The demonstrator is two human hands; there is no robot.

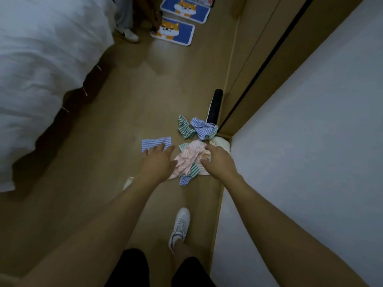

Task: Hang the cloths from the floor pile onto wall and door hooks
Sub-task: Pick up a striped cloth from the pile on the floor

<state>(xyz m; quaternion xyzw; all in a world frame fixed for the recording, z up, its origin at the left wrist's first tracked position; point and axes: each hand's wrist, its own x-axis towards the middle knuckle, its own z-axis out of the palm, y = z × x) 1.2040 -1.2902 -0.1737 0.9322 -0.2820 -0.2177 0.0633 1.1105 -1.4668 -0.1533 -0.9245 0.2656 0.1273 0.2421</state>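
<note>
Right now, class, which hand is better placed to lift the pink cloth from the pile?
The right hand: its fingers already curl over the pink cloth; the left hand reaches toward the flat blue cloth.

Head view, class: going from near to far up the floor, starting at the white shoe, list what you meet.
white shoe → pink striped cloth in the pile under the hands → blue striped cloth → black cylinder → nearer dog mat → farther dog mat
</note>
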